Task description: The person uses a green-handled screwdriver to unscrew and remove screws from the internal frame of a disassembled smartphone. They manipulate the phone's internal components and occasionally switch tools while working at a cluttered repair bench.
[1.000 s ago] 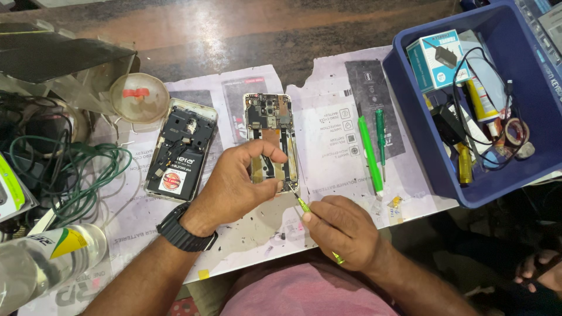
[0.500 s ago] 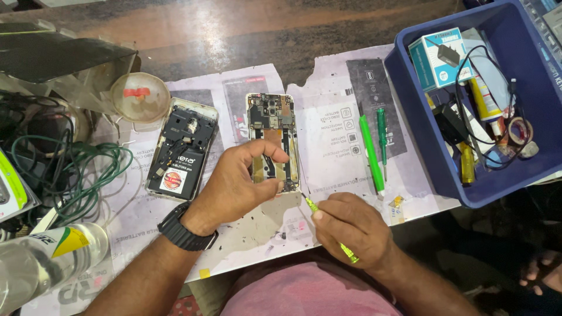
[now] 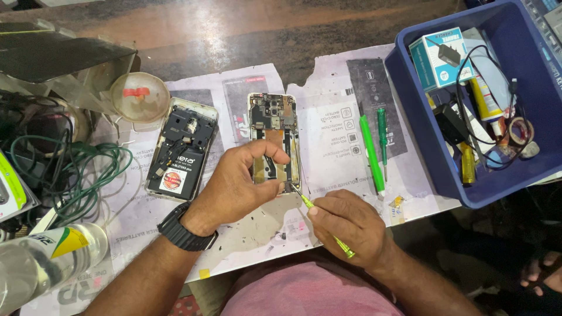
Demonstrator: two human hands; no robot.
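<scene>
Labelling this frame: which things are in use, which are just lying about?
In use: left hand steadying opened phone; right hand holding yellow-green screwdriver.
Lying about: back cover, green tools, blue bin, green cable, bottle.

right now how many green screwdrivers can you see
3: one in the right hand, its tip at the opened phone; two lying side by side on the paper beside the blue bin. The bin may hide more.

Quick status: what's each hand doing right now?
Left hand: closed on the opened phone, pinning it to the table.
Right hand: closed on a green screwdriver, tip at the phone's lower edge.
</scene>
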